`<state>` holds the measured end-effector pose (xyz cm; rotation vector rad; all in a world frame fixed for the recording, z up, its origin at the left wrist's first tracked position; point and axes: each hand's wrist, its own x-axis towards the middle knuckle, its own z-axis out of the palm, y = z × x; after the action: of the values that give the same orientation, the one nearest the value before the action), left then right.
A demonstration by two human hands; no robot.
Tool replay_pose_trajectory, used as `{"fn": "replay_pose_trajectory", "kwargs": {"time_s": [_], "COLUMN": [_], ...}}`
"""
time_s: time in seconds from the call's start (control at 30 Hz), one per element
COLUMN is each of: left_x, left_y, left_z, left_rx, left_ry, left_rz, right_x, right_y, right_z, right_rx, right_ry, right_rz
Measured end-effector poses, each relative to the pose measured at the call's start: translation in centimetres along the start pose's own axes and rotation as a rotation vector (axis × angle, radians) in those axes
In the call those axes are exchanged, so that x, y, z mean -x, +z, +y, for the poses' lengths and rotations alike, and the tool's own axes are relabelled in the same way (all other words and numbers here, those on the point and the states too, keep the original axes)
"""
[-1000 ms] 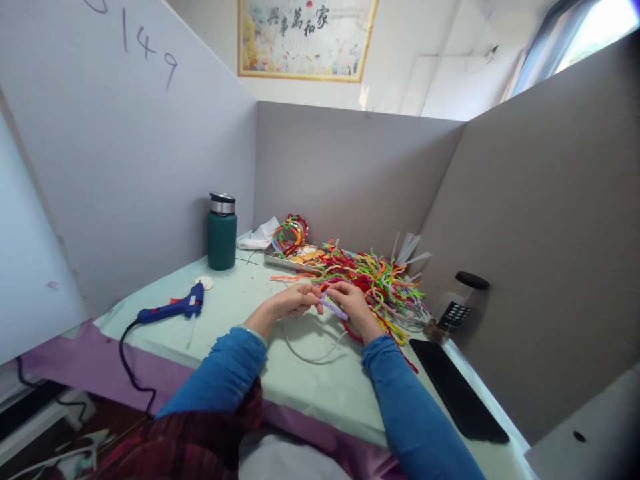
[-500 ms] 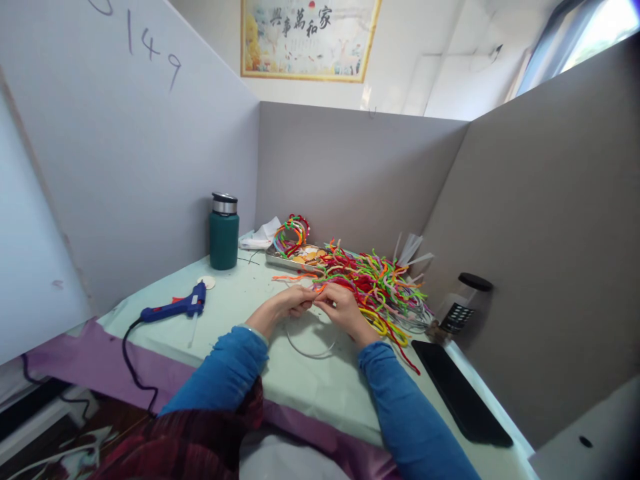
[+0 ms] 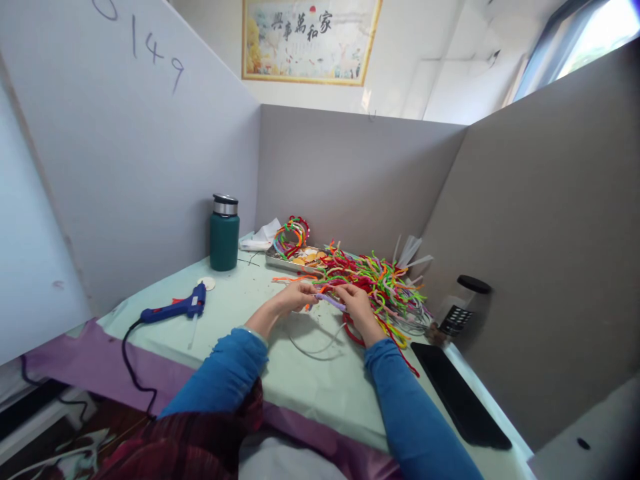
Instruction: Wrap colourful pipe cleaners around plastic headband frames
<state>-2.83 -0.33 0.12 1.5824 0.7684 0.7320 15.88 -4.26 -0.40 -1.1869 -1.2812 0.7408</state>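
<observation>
A lilac pipe cleaner [image 3: 332, 302] stretches between my two hands, with an orange piece beside it near my left fingers. My left hand [image 3: 294, 299] is closed in a pinch at its left end. My right hand [image 3: 358, 308] pinches at its right end, fingertips partly hidden behind the knuckles. Below them a thin pale curved band [image 3: 316, 359], like a headband, hangs or rests over the tabletop; I cannot tell which hand bears it. Just behind my right hand spreads a tangled heap of coloured pipe cleaners [image 3: 393, 287].
A blue glue gun [image 3: 175, 309] lies at left, near a green bottle [image 3: 224, 240]. At the back stands a metal tray [image 3: 280, 261] with finished-looking colourful rings [image 3: 293, 237]. A black phone-like slab [image 3: 457, 393] and a clear jar [image 3: 460, 307] are at right. Grey partitions enclose the table.
My right hand has moved right, away from my left, and the lilac pipe cleaner now shows between them. The pale band has shifted slightly right. My left hand has barely moved.
</observation>
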Motion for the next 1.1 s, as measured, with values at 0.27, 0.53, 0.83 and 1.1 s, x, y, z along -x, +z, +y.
{"fn": "replay_pose_trajectory", "kwargs": {"time_s": [0.27, 0.53, 0.83, 1.1], "left_x": [0.0, 0.1, 0.7, 0.9], "left_y": [0.1, 0.0, 0.2, -0.2], "left_z": [0.1, 0.1, 0.4, 0.5], "left_rx": [-0.024, 0.005, 0.177, 0.16], "left_ry": [0.046, 0.028, 0.008, -0.137], "left_rz": [0.046, -0.004, -0.156, -0.284], "right_x": [1.1, 1.5, 0.4, 0.2], "right_y": [1.3, 2.2, 1.2, 0.1], "right_z": [0.6, 0.9, 1.7, 1.2], "right_rx": [-0.22, -0.346, -0.378, -0.108], "right_ry": [0.179, 0.271, 0.242, 0.085], "right_rz": [-0.466, -0.495, -0.388, -0.383]}}
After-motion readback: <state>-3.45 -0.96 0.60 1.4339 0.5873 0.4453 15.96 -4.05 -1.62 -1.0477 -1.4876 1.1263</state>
